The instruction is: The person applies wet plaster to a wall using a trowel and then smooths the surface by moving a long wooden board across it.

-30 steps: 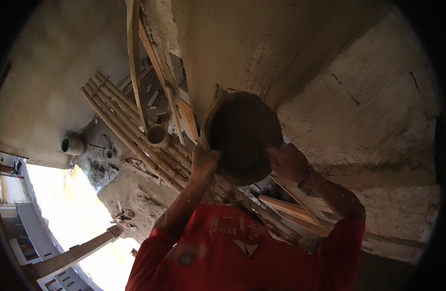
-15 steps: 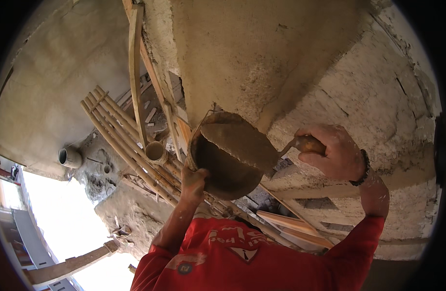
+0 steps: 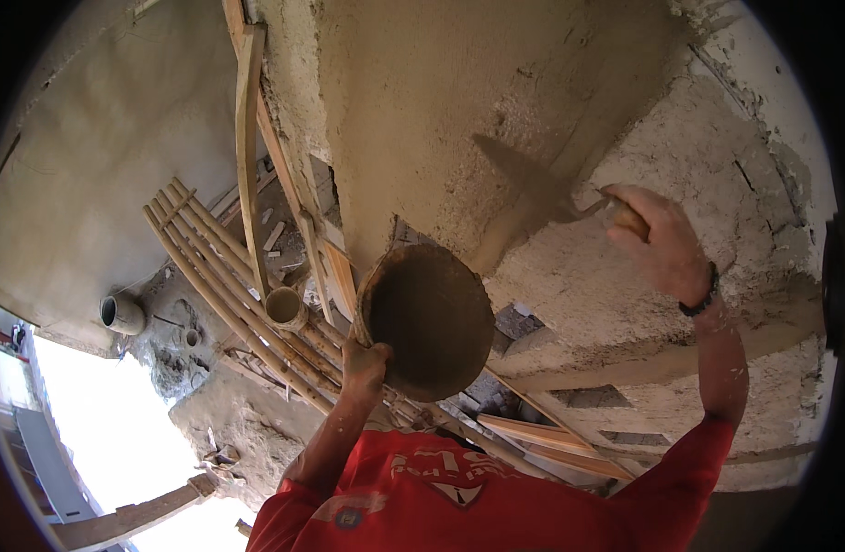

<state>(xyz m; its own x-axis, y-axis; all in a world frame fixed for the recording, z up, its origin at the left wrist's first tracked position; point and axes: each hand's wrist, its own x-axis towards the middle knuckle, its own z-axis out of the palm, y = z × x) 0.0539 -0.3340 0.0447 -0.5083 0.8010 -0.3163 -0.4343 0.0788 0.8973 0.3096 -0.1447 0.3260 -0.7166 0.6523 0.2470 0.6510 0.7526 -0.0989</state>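
My left hand (image 3: pixel 364 370) grips the left side of a dark, mortar-crusted bucket (image 3: pixel 427 322), whose open mouth shows a dark inside; how much it holds I cannot tell. To the upper right, my right hand (image 3: pixel 660 241) is closed round the wooden handle of a trowel (image 3: pixel 529 184). The trowel's blade, blurred a little, points up and left in front of the wall (image 3: pixel 441 110), which is covered in damp brown mortar. Whether the blade touches that surface is not plain. Rougher, paler plaster (image 3: pixel 662 212) lies behind my right hand.
Wooden poles (image 3: pixel 229 267) lashed together lie at the left, with a round container (image 3: pixel 285 306) on them. A grey pipe (image 3: pixel 122 314) stands farther left. An upright timber (image 3: pixel 248 147) rises beside the wall. Planks (image 3: pixel 551 442) lie below the bucket.
The trowel has left the bucket's mouth and moved up to the wall with my right hand. My left hand still holds the bucket, which sits slightly lower in view.
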